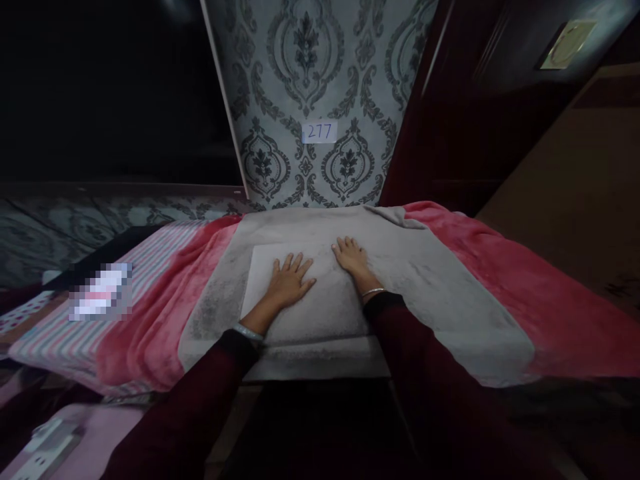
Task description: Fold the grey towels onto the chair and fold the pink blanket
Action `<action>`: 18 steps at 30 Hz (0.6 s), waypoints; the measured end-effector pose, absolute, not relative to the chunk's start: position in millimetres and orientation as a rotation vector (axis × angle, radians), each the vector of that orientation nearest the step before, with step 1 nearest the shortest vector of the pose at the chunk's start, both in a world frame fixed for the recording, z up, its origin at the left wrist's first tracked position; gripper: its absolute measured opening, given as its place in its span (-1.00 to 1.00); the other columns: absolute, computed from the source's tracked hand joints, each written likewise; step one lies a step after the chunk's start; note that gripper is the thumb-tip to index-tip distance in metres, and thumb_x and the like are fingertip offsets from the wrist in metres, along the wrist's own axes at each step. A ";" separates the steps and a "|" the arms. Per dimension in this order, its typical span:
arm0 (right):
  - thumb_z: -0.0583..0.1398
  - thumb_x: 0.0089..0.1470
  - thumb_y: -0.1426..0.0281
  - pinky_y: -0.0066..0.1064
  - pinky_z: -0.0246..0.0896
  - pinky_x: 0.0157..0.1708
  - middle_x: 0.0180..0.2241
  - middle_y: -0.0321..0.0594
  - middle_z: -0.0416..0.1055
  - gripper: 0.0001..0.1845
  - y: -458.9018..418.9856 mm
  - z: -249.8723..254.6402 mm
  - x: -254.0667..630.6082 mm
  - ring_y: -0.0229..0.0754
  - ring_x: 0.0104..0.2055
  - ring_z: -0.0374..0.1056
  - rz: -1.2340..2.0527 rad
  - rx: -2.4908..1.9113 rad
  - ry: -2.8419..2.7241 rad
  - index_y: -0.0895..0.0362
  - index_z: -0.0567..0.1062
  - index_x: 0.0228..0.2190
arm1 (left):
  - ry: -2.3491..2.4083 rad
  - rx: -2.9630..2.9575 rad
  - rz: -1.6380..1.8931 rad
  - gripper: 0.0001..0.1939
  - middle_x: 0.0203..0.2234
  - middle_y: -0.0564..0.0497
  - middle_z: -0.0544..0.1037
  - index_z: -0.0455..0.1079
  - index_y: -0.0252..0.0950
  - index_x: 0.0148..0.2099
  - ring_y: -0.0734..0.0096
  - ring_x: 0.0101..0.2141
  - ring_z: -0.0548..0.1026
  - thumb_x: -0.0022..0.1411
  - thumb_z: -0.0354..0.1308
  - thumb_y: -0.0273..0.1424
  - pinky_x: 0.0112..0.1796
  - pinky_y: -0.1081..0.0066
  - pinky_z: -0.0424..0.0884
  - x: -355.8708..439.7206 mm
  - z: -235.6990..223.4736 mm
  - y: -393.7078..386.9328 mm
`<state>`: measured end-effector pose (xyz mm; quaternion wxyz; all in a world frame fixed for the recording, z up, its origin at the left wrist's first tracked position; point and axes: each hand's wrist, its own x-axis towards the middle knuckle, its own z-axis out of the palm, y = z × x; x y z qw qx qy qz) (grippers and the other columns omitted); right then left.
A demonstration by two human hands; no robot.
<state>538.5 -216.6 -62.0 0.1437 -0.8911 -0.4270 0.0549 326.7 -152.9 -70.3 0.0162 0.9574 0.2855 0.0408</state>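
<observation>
A plush grey cloth (325,310) lies spread before the person, its near edge at the brink of a covered surface. It looks soft, light and floppy, not fragile; the near edge or an outer corner seems the best hold. The left hand (290,281) presses flat, fingers apart, over a pale rectangle (257,273), paper or cloth, I cannot tell. Slightly farther, the right hand (351,257) rests palm down on the grey, fingers slightly apart. Red blanket (505,287) shows on both sides, with striped cloth (60,343) beyond it at left. Behind stand patterned wallpaper (306,67) bearing a "277" label (320,131), a dark screen (110,93) left and dark red wood (455,127) right.
</observation>
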 end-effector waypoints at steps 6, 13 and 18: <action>-0.13 0.42 0.04 0.18 -0.28 0.39 0.49 -0.01 -0.17 -0.31 -261.1 -73.9 507.8 0.09 0.52 -0.25 -0.033 -2.521 -1.449 0.01 0.04 0.44 | 0.869 2.980 0.157 -0.32 0.50 -0.08 -0.06 -0.01 -0.09 0.52 -0.08 0.46 -0.12 0.47 -0.18 0.00 0.34 -0.27 -0.16 329.8 -73.6 -151.1; -0.11 0.41 0.07 0.12 -0.20 0.38 0.48 -0.06 -0.09 -0.33 -286.7 -91.0 497.3 0.09 0.50 -0.18 -0.037 -2.526 -1.435 0.01 0.10 0.42 | 1.051 2.934 0.117 -0.30 0.49 -0.15 -0.04 0.01 -0.19 0.51 -0.04 0.46 -0.11 0.46 -0.17 -0.03 0.37 -0.17 -0.18 315.6 -65.0 -141.3; -0.07 0.40 0.10 0.05 -0.05 0.34 0.46 0.01 -0.02 -0.35 -282.6 -93.3 502.5 0.13 0.47 -0.08 -0.054 -2.498 -1.241 0.07 0.18 0.39 | 1.403 2.741 0.248 -0.31 0.47 -0.29 0.01 0.03 -0.32 0.50 -0.16 0.42 0.04 0.46 -0.17 -0.12 0.29 -0.16 0.11 277.4 -63.3 -118.5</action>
